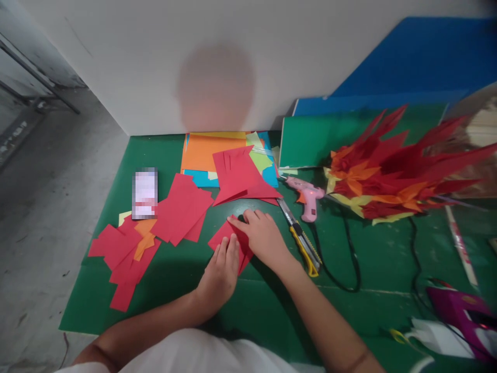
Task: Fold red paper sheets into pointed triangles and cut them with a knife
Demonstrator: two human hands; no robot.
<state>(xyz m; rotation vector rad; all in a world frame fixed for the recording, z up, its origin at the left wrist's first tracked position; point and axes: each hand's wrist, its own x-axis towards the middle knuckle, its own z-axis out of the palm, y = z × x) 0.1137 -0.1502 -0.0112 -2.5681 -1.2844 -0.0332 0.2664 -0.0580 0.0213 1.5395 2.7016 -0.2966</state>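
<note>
A small folded piece of red paper lies on the green tabletop in front of me, partly covered by both hands. My left hand rests on its near side, fingers together and pressed onto the sheet, holding it down. From the right, my right hand grips the far and right side, with the index finger stretched along the paper's top corner and the other fingers bent. Just beyond my hands sits a stack of red folded pieces. To the left are loose red sheets.
A yellow utility knife and a pink glue gun with a black cord lie right of my hands. Farther right stands a red and orange paper arrangement. A phone and orange scraps are left; coloured sheets lie against the white board.
</note>
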